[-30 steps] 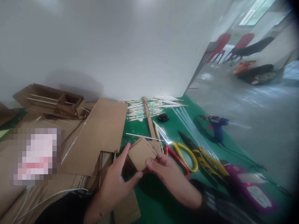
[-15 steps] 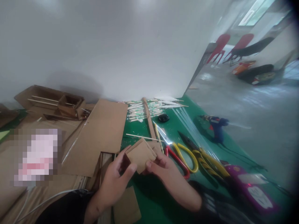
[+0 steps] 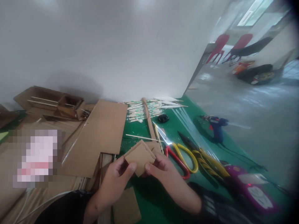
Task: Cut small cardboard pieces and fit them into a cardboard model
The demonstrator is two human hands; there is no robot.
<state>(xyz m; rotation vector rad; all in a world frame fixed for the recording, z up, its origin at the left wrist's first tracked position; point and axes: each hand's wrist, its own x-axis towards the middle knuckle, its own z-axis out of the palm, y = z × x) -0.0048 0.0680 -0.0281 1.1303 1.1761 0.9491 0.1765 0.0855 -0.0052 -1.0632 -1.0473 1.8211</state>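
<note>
Small square cardboard pieces (image 3: 139, 158), layered together, are held up over the green tabletop between both hands. My left hand (image 3: 119, 175) grips their left side, thumb on the front face. On the right side, my right hand (image 3: 162, 169) pinches the edge with thumb and fingers. Another cardboard square (image 3: 126, 205) lies flat below my left hand. Just beyond the held pieces are a thin stick (image 3: 140, 137) and a brown cardboard strip (image 3: 149, 119). Scissors (image 3: 184, 158) with red and yellow handles lie right of my right hand.
Pliers (image 3: 205, 161), a purple device (image 3: 252, 189), clear glue sticks (image 3: 193, 132) and a blue glue gun (image 3: 217, 126) lie to the right. Packaged sticks (image 3: 137, 112) and a black object (image 3: 163, 118) sit near the wall. Cardboard sheets (image 3: 105, 130) and a cardboard box (image 3: 70, 105) are left.
The held cardboard has tilted slightly and shifted a little down and left. My left fingers have moved slightly along its left edge. Both hands still hold it.
</note>
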